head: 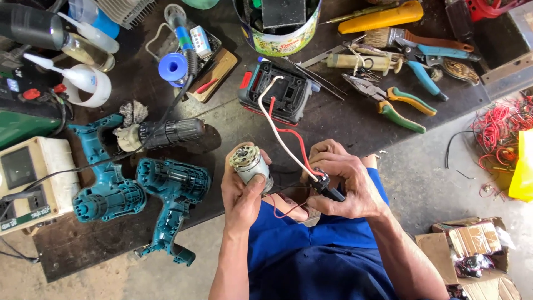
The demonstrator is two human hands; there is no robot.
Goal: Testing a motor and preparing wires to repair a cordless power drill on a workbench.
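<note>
Drill stripped — left hand (244, 191) grips the bare motor (251, 165), right hand (341, 183) pinches the wired switch (326, 188); teal housing halves (139, 191) lie unassembled at nine o'clock.

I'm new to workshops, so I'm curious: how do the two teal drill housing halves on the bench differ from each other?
The left housing half lies hollow side up, showing its inner ribs, with a black cable across it; the right housing half looks turned outer side up. The left one lies wholly on the dark bench, while the right one's handle juts past the bench edge. Both are teal, pistol-shaped, empty shells, apart from the hands.
</note>
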